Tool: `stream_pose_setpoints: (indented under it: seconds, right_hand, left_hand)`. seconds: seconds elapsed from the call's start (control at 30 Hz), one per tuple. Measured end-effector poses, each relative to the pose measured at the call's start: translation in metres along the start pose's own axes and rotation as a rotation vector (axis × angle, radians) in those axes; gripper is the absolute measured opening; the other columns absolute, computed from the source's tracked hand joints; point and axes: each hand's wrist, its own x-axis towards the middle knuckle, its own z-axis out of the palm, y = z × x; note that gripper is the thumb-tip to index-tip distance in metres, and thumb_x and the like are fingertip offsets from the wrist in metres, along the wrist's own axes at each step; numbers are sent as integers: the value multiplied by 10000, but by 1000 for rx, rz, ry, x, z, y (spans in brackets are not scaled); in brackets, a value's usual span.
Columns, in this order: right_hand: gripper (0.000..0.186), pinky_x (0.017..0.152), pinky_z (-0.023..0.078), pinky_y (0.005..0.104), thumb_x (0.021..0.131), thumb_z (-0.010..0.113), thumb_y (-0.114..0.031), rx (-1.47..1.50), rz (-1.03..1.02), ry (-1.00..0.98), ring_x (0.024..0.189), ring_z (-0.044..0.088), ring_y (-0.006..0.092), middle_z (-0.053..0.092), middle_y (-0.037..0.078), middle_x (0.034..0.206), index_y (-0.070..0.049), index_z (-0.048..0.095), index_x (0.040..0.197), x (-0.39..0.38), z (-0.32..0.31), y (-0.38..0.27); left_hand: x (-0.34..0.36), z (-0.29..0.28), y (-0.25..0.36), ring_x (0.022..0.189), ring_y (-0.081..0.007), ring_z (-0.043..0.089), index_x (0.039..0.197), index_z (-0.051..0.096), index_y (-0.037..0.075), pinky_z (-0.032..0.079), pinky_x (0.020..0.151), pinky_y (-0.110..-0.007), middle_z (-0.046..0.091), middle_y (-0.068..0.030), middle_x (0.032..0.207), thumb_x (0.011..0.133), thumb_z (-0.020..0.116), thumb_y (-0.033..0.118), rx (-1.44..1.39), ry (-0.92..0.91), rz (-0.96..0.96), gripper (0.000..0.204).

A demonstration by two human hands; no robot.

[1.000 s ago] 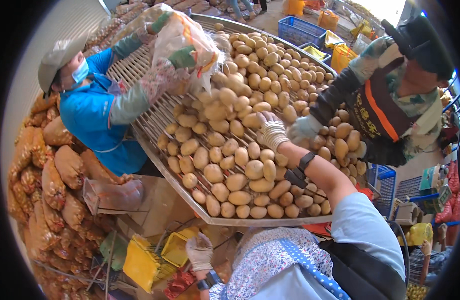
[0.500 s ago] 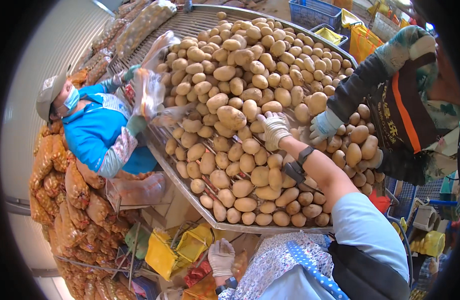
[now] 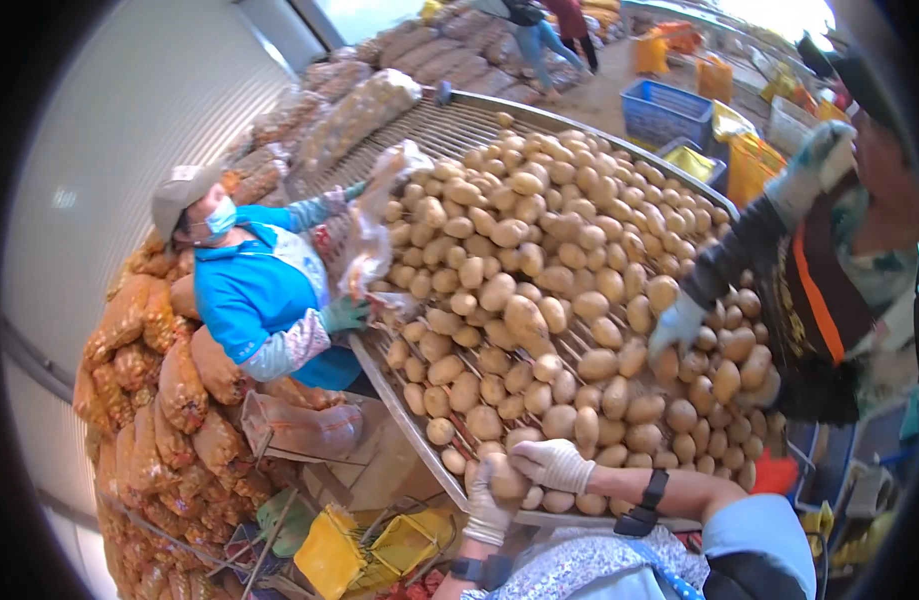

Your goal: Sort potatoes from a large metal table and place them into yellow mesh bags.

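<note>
My left hand point(image 3: 487, 512), in a white knit glove, is closed round a potato point(image 3: 504, 476) at the near edge of the slatted metal table point(image 3: 389, 145). My right hand point(image 3: 549, 462), gloved alike, has its fingers curled against that same potato from the right. Loose potatoes point(image 3: 519, 230) of mixed sizes cover most of the table. A co-worker in blue point(image 3: 254, 285) holds a plastic sack point(image 3: 384, 210) over the table's left edge. Another co-worker point(image 3: 829, 290) at the right reaches a gloved hand point(image 3: 677, 325) into the potatoes.
Filled mesh sacks point(image 3: 139, 420) are piled at left, with more point(image 3: 449, 50) behind the table, where other people point(image 3: 544, 40) stand. Yellow crates point(image 3: 334, 545) and metal rods lie below the table's near left. A blue crate point(image 3: 667, 110) and orange containers point(image 3: 749, 170) stand beyond the far right edge.
My right hand has drawn back from mid-table to the near edge, and my left hand has risen to join it on a potato. The blue-clad co-worker's lifted sack has come down, emptied onto the heap.
</note>
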Motion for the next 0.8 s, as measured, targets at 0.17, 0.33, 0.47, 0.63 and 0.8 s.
stream_pose_setpoints:
  seconds: [0.17,0.33,0.47,0.63,0.8]
  right_hand:
    - [161,604,523,392,856,672,-174,25,-14,103,727,663,321,648,137,777,-139,658,1012,-19,-13,14]
    - [114,684,526,401,816,630,-148,210,280,505,802,655,308,665,134,846,-116,676,915,24,-89,69]
    - [323,879,415,494,757,672,-259,-903,247,702,1069,534,323,569,141,1129,-142,627,1055,50,-160,123]
    - [577,913,413,529,722,707,-322,-895,650,636,1168,463,318,522,130,1239,-72,560,1222,26,-188,166]
    - [587,888,458,499,731,715,-231,-908,608,563,1169,485,328,509,131,1272,-101,528,1272,-10,-159,160]
  left_hand:
    - [-27,-62,6,763,-199,575,1123,594,63,518,577,-336,609,-67,996,869,577,534,-59,-4,-63,536]
    - [-59,-99,19,644,-155,470,1199,566,84,374,513,-279,602,-61,950,892,541,454,-281,-120,-101,482]
    - [-81,-115,24,700,-237,572,1217,560,72,421,561,-365,641,-104,955,922,507,455,-420,-150,-75,486]
    - [-121,-130,16,755,-234,585,1223,574,82,431,604,-368,655,-100,1014,905,546,426,-489,-44,97,469]
    - [-142,-129,-5,893,-255,616,1264,584,83,486,757,-395,662,-82,1057,864,618,494,-636,-49,149,574]
